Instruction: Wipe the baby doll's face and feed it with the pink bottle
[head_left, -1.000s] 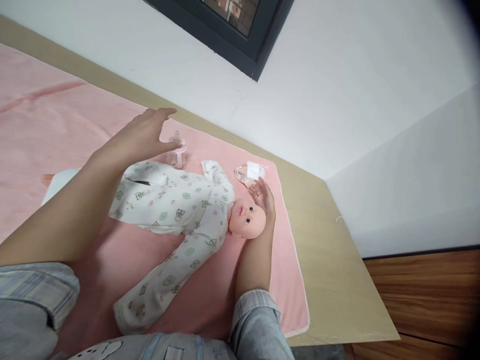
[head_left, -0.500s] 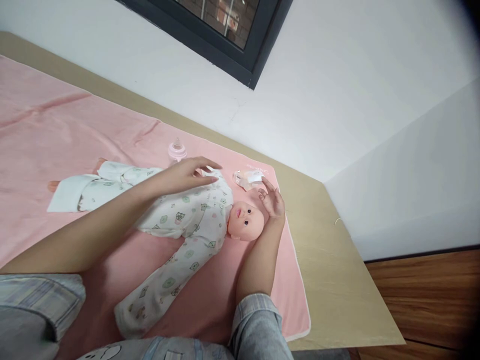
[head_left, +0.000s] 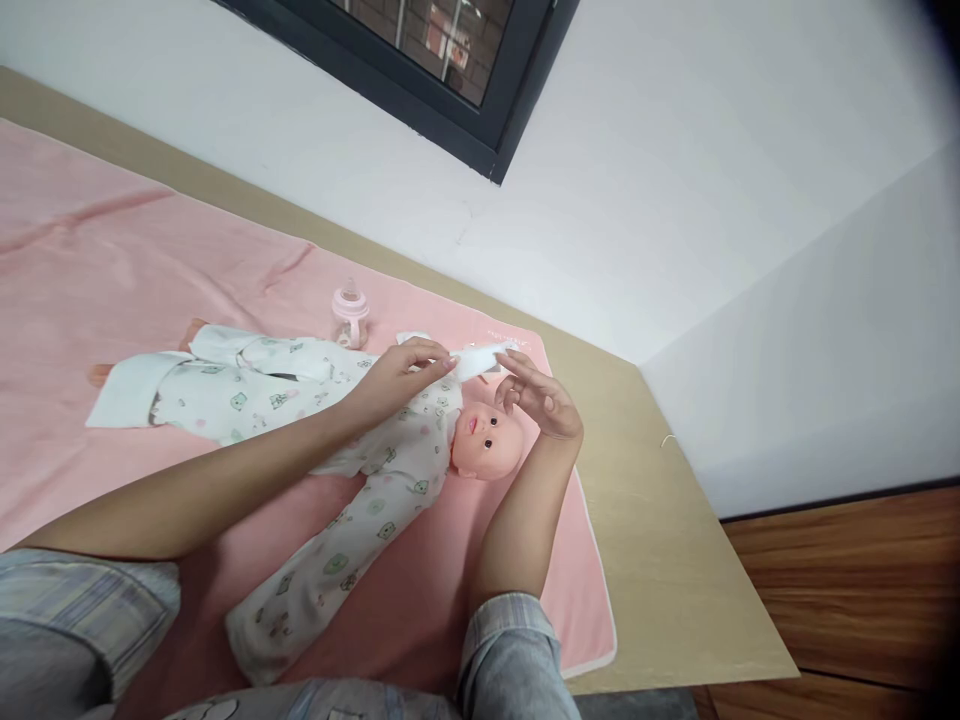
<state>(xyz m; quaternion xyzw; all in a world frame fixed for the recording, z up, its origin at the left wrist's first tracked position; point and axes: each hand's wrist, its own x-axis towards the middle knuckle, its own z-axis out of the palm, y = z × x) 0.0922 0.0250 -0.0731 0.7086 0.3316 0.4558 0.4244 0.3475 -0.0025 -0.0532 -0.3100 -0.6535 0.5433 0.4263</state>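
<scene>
A small white tissue or wipe (head_left: 477, 362) is stretched between my hands, above the doll's shoulder. My left hand (head_left: 409, 378) pinches its left end between thumb and fingers. At the other end, the fingertips of my right hand (head_left: 541, 398) are closed on it, the remaining fingers curled loosely. Below lies a baby doll (head_left: 491, 442) on its back, its bald head toward the right. It wears a white printed outfit (head_left: 405, 455), one long sleeve spread toward me. My left forearm crosses over the doll's body. The clear packet behind the tissue is mostly hidden.
A pink baby bottle (head_left: 350, 315) stands upright beyond the doll. Everything rests on a pink blanket (head_left: 112, 260) over a wooden board (head_left: 667, 580). A white wall (head_left: 585, 220) with a dark-framed window (head_left: 495, 150) rises behind.
My left hand has moved right, from over the doll's chest to the white tissue, and now grips it. The tissue has been lifted and stretched between both hands. The bottle shows more fully.
</scene>
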